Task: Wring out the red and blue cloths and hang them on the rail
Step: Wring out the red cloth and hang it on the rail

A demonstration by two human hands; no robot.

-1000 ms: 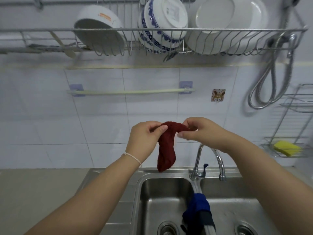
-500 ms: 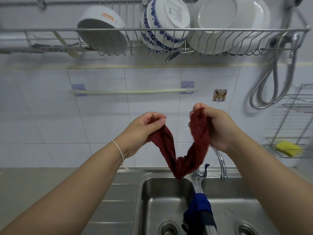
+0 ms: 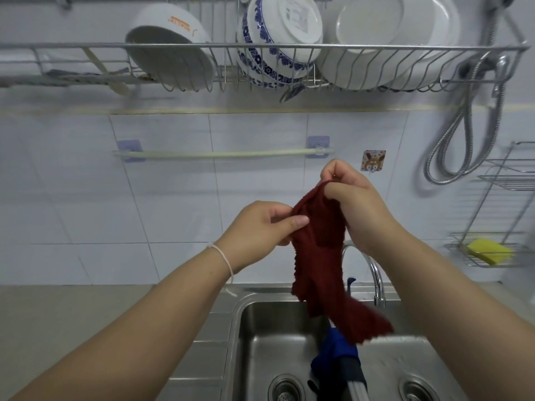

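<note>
A dark red cloth [image 3: 321,264] hangs over the double sink [image 3: 260,308], bunched at the top and loose at its lower end. My left hand [image 3: 260,224] pinches its upper left edge. My right hand [image 3: 353,204] grips the top of it, a little higher and to the right. The blue cloth [image 3: 335,354] lies draped over the divider between the two basins, below the red one. The pale rail [image 3: 220,153] runs along the tiled wall on two lilac holders, above and left of my hands, with nothing on it.
A wire dish rack [image 3: 260,47] with bowls and a plate hangs overhead. The curved tap [image 3: 373,267] stands behind the cloth. A metal hose [image 3: 463,134] loops at the right, above a wire shelf with a yellow sponge [image 3: 489,250]. A grey counter [image 3: 72,314] lies at left.
The cloth went from a twisted bunch to a sagging strip stretched between both hands, and now hangs down gathered. My hands have come closer again; the right one rose.
</note>
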